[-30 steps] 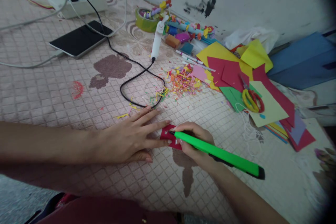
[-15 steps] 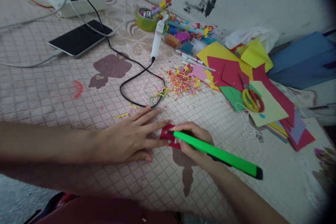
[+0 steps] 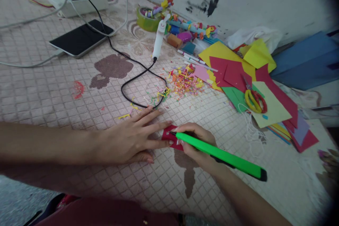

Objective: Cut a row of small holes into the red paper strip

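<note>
A small red piece of foam or paper [image 3: 166, 135] lies on the quilted cloth, with small pale marks on it. My left hand [image 3: 137, 136] rests flat with fingers spread, two fingertips pressing the red piece's left part. Wrapped round a bright green utility knife [image 3: 222, 154] with a black end, my right hand [image 3: 200, 143] is closed near its front. The knife's dark tip touches or hovers just over the red piece; I cannot tell which. My right fingers cover the piece's right side.
Colourful scraps [image 3: 186, 81] and a black cable [image 3: 124, 86] lie beyond my hands. Scissors [image 3: 253, 101] rest on coloured sheets [image 3: 275, 104] at right. Further back are a white glue gun [image 3: 159, 39], tape roll [image 3: 148, 21], black-screened tablet [image 3: 82, 39] and power strip [image 3: 84, 7].
The green knife and my right hand have shifted very slightly to the right. My left hand and the red piece stay in place.
</note>
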The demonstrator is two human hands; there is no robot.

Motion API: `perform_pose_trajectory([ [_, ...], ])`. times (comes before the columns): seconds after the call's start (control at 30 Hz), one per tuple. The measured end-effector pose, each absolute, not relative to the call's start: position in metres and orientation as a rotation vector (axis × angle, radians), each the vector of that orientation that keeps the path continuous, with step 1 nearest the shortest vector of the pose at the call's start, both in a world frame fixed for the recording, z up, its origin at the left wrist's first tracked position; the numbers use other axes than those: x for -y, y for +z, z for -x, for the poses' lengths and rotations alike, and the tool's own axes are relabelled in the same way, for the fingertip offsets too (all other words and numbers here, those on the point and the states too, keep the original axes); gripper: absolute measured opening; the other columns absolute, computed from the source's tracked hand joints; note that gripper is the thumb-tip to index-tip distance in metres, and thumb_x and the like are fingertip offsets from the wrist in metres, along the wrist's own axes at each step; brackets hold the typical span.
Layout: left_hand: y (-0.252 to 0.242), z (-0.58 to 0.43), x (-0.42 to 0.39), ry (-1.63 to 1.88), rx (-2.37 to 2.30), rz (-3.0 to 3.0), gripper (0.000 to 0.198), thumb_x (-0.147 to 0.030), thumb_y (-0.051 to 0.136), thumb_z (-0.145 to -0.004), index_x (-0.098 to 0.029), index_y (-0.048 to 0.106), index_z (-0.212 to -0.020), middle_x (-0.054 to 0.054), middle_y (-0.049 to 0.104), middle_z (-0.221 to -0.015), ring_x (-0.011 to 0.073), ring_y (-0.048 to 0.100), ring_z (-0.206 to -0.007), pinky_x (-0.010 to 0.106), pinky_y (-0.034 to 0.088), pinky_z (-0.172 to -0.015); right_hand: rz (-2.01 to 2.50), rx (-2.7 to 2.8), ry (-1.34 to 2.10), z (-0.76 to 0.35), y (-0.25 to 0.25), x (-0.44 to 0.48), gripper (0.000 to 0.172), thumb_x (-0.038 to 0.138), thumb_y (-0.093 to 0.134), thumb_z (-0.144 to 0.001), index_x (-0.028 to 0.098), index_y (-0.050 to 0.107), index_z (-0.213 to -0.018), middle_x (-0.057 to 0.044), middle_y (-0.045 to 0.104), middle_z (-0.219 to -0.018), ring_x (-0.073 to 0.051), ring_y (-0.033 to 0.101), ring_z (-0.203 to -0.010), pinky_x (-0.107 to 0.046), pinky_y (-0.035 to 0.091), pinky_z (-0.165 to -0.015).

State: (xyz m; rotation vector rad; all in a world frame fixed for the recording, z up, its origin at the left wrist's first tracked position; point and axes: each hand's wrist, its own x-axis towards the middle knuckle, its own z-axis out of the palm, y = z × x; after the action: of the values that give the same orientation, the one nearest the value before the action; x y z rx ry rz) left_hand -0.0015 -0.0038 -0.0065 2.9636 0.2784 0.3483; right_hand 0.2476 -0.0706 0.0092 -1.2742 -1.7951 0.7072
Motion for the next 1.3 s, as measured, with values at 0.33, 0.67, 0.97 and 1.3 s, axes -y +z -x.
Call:
perform_pose_trajectory([
  [0.33, -0.007, 0.003, 0.004, 0.347, -0.279, -2.942, 0.054, -0.053, 0.054, -0.103, -0.032, 0.049, -0.152, 0.013, 0.040, -0.163, 0.0436, 0.033, -0.152, 0.066, 0.029, -0.122, 1.275, 1.798, 0.800, -0.250, 0.007, 0.069, 0.024, 0.011, 0.063, -0.082, 0.027, 0.072, -0.098, 0.002, 0.081, -0.091, -0.015, 0.077, -0.079, -0.023, 0.061, -0.070],
  [0.67, -0.008, 0.002, 0.003, 0.359, -0.268, -2.927, 0.058, -0.053, 0.060, -0.100, -0.033, 0.049, -0.153, 0.012, 0.042, -0.163, 0.0441, 0.034, -0.152, 0.067, 0.029, -0.121, 1.318, 1.726, 0.773, -0.256, 0.014, 0.068, 0.013, 0.017, 0.064, -0.083, 0.025, 0.073, -0.089, 0.000, 0.080, -0.081, -0.016, 0.076, -0.072, -0.025, 0.060, -0.063],
  [0.97, -0.005, 0.006, 0.000, 0.324, -0.205, -2.920, 0.071, -0.054, 0.066, -0.096, -0.027, 0.043, -0.157, 0.016, 0.037, -0.166, 0.0487, 0.030, -0.152, 0.070, 0.028, -0.120, 1.296, 1.741, 0.612, -0.244, 0.013, 0.071, 0.022, 0.009, 0.061, -0.078, 0.026, 0.072, -0.089, 0.002, 0.080, -0.079, -0.014, 0.076, -0.068, -0.021, 0.060, -0.062],
  [1.3, -0.005, 0.007, -0.003, 0.275, -0.165, -2.888, 0.071, -0.056, 0.065, -0.096, -0.030, 0.042, -0.158, 0.017, 0.029, -0.169, 0.0476, 0.022, -0.156, 0.070, 0.025, -0.121, 1.267, 1.793, 0.694, -0.250, 0.002, 0.072, 0.032, 0.005, 0.059, -0.077, 0.027, 0.071, -0.096, 0.003, 0.080, -0.086, -0.012, 0.076, -0.074, -0.020, 0.059, -0.067],
])
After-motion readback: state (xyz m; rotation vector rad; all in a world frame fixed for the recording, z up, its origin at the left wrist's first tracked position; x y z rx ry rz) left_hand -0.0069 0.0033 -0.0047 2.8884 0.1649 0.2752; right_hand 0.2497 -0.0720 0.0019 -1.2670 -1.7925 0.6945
